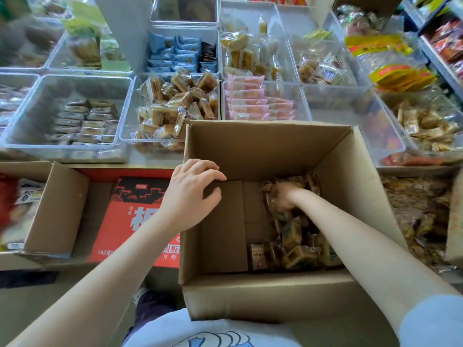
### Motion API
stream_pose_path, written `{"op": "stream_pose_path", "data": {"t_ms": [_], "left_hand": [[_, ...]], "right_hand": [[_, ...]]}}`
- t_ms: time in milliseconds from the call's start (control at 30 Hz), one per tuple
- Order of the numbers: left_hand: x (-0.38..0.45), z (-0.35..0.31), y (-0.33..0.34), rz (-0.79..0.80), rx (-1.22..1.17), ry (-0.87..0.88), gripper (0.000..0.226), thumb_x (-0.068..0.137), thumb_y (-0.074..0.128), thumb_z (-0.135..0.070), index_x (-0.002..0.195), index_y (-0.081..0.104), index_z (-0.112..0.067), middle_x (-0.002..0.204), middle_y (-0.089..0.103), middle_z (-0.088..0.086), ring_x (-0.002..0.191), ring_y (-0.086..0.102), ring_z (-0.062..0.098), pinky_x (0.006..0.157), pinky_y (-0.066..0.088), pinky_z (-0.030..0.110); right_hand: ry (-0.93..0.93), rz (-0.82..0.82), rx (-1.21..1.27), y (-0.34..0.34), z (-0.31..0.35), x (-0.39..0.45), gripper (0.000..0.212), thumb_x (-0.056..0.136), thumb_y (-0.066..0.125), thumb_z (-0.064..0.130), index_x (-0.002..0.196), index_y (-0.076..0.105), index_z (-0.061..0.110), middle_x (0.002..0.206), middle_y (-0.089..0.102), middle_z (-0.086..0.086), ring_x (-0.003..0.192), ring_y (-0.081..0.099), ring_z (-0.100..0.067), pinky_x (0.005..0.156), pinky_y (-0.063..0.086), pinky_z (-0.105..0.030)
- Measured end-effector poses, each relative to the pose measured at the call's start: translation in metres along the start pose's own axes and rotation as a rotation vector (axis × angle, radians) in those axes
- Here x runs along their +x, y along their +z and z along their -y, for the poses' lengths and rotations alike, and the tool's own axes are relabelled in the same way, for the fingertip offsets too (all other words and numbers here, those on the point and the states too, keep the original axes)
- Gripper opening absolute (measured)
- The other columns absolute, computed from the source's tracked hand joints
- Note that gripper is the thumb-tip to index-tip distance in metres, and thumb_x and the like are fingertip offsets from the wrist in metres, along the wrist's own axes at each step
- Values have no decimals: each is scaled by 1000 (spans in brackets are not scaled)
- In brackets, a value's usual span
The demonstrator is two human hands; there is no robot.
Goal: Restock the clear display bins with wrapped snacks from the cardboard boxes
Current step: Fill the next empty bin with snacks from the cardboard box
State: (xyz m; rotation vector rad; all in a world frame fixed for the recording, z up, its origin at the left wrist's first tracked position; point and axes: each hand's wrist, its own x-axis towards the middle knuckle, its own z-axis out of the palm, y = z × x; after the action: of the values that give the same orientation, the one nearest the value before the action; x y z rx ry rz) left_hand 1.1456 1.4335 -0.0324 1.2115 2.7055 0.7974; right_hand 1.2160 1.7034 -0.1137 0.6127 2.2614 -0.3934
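An open brown cardboard box [263, 151] sits closest, against the person's lap. The left hand [190, 191] rests on its left wall, fingers curled over the edge and gripping it. The right hand [284, 196] is down inside, buried among the brown wrapped snacks [298, 244] heaped along the box's right side; its fingers are hidden in the wrappers, so I cannot tell whether they grip any. Left of the box lies a red printed carton [130, 221], beside another open cardboard box [57, 209]. Beyond, on the bench, clear plastic display bins [75, 81] hold wrapped snacks: a bin of tan squares [175, 106], pink packets [250, 101], blue packets [172, 53].
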Motion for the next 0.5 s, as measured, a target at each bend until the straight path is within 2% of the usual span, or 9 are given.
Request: {"op": "stream_pose_path", "data": {"t_ms": [67, 133, 200, 267, 333, 433, 500], "left_hand": [[-1, 3, -4, -13, -75, 3, 19, 95, 63, -22, 111, 72, -27, 126, 62, -10, 129, 45, 12, 111, 25, 33], [0, 3, -12, -43, -301, -37, 18, 96, 62, -19, 109, 71, -29, 121, 63, -16, 123, 51, 5, 108, 37, 30], [3, -2, -30, -48, -669, -203, 18, 96, 64, -24, 113, 69, -31, 116, 66, -17, 115, 58, 2, 97, 47, 23], [10, 1, -49, -54, -996, -320, 36, 86, 70, -43, 120, 64, -35, 113, 69, -12, 110, 63, 6, 89, 54, 24], [16, 16, -69, -56, -1156, -331, 55, 72, 75, -52, 122, 61, -34, 110, 72, -7, 105, 68, 12, 78, 55, 26], [23, 51, -101, -66, -1190, -326, 45, 74, 79, -39, 115, 65, -25, 106, 75, -1, 103, 69, 22, 78, 57, 32], [25, 81, -121, -103, -1199, -343, 42, 72, 83, -34, 110, 68, -23, 105, 75, 4, 101, 71, 26, 81, 58, 37]], "right_hand": [[-90, -100, 292, -29, 8, -20, 42, 90, 63, 14, 131, 60, 18, 126, 62, -7, 97, 61, -18, 67, 46, -24], [-249, -156, 750, -53, 22, -55, 38, 87, 65, 10, 123, 63, 22, 122, 67, -11, 93, 63, -14, 65, 45, -20], [-456, -93, 1187, -71, 42, -90, 37, 86, 66, 13, 121, 60, 20, 120, 68, -14, 89, 63, -14, 62, 46, -21], [-630, 3, 1399, -86, 70, -119, 40, 85, 65, 13, 124, 53, 13, 116, 68, -15, 87, 65, -19, 67, 52, -26], [-746, 30, 1424, -97, 102, -135, 38, 88, 64, 10, 122, 47, 10, 116, 66, -18, 93, 67, -28, 74, 56, -34], [-739, -123, 1267, -104, 159, -140, 26, 91, 67, 5, 103, 45, 11, 115, 67, -23, 103, 67, -35, 85, 55, -47], [-706, -207, 1135, -106, 200, -131, 27, 89, 70, 4, 100, 46, 9, 112, 68, -20, 103, 67, -35, 87, 53, -47]]}}
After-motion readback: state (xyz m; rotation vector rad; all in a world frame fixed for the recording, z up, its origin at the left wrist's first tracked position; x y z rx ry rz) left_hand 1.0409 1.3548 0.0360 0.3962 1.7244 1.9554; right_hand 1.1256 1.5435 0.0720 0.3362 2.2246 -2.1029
